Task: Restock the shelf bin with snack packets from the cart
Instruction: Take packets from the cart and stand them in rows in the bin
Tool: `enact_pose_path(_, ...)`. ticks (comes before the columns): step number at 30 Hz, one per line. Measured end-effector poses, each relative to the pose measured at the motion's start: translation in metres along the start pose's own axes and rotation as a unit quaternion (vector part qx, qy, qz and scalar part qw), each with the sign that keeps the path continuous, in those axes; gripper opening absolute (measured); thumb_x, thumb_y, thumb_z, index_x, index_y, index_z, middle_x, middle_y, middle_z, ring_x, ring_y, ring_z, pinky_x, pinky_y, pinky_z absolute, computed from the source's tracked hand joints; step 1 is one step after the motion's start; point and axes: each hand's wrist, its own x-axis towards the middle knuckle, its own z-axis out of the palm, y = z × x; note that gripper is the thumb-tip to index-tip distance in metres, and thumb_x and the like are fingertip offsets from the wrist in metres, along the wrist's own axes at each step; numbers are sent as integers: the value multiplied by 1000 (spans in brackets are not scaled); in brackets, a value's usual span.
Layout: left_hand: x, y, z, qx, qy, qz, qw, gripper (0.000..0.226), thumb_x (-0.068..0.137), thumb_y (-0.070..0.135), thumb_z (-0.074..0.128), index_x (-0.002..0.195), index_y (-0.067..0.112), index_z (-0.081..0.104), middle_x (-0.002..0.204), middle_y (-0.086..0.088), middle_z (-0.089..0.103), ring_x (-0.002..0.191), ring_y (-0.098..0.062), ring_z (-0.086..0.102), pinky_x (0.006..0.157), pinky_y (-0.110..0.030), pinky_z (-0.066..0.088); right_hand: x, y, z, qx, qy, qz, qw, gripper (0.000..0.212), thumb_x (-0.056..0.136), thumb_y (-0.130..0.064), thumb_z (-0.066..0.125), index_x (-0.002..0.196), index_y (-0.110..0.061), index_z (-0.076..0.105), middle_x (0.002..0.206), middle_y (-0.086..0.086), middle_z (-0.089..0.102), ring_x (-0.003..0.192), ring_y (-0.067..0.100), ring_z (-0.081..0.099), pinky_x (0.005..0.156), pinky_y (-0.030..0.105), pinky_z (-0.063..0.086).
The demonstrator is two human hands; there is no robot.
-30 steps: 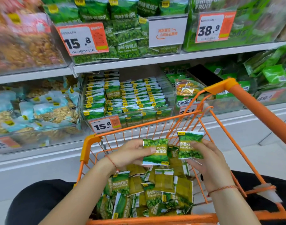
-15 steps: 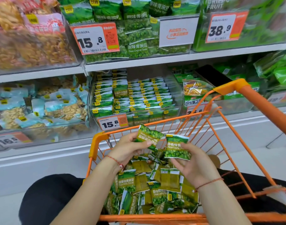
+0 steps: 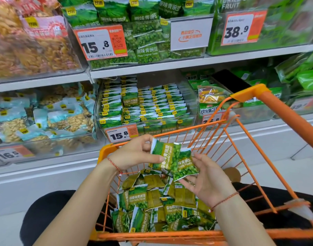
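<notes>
head view: "garlic flavor" packets

Bright, even store light; soft blur and wide-angle bending toward the edges.

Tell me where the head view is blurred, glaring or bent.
Head view: sharp at centre, print legible on the packets between left hand and right hand; upper-left snack bags smeared; shelf edge bowed by the wide lens; clear bin front carries soft reflections; lighting even, shadows faint.

Both hands, left and right, raised close together (fingers pinching).
</notes>
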Motion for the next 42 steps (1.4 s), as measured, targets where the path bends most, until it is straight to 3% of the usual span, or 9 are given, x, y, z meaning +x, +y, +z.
enact_pose_path(3,3,5,1,60,-23,18,998,16,84,6,68,98,2,61,83,-2,70,76,-10,65,74,-20,51,1,2,1,-40,-25,-21,999,13,93,-31,55,103,-24,60,101,-7,62,101,26,62,83,39,52)
enact_pose_path(8,4,15,10,134,-50,20,989,22,86,15,67,107,9,65,80,12,68,63,7,59,61,-7,41,3,4,0,-78,3,-44,996,24,87,-25,65,109,-19,58,119,7,60,101,28,63,76,33,54)
enact_pose_path(14,2,16,10,102,-63,3,993,23,86,10,65,106,12,54,44,17,51,47,3,47,56,-12,37,5,7,-3,-69,39,-46,996,44,88,-27,64,129,-14,53,134,10,54,114,34,57,82,37,55)
enact_pose_path(19,6,21,15,146,-19,10,989,22,79,20,75,93,22,59,66,12,63,59,6,56,61,-10,41,2,6,1,-129,16,-65,989,36,85,-42,62,112,-18,64,101,3,72,98,27,68,82,38,56)
enact_pose_path(27,13,20,33,201,89,104,970,16,80,35,72,89,29,60,85,12,59,75,1,55,67,-17,46,-7,-8,-6,-229,-14,-123,966,65,58,-40,77,116,-14,63,112,4,69,106,19,64,84,32,52)
enact_pose_path(30,15,10,38,140,133,76,978,11,92,37,56,90,27,60,86,7,63,78,-12,60,65,-28,49,-10,-21,-13,-169,27,-162,972,29,75,-31,73,99,-16,67,99,3,71,99,20,66,76,30,52)
enact_pose_path(32,18,-5,51,255,22,21,966,19,94,37,54,91,21,64,85,8,65,79,-14,62,67,-29,50,-8,-25,-17,-111,73,-187,973,19,81,-27,71,97,-18,66,94,-2,70,99,21,64,70,26,50)
enact_pose_path(35,22,-32,90,409,-213,-31,887,32,92,39,58,109,14,67,106,0,69,97,-17,62,76,-22,45,-5,-25,-23,-42,123,-197,972,22,84,-27,69,103,-19,63,104,-2,66,105,23,61,67,24,50)
enact_pose_path(42,47,-69,138,532,-300,-14,792,42,89,43,61,107,6,69,99,-10,70,90,-26,62,76,-33,50,0,-25,-27,-19,130,-181,975,20,84,-26,69,101,-18,63,116,1,61,110,28,56,65,23,50)
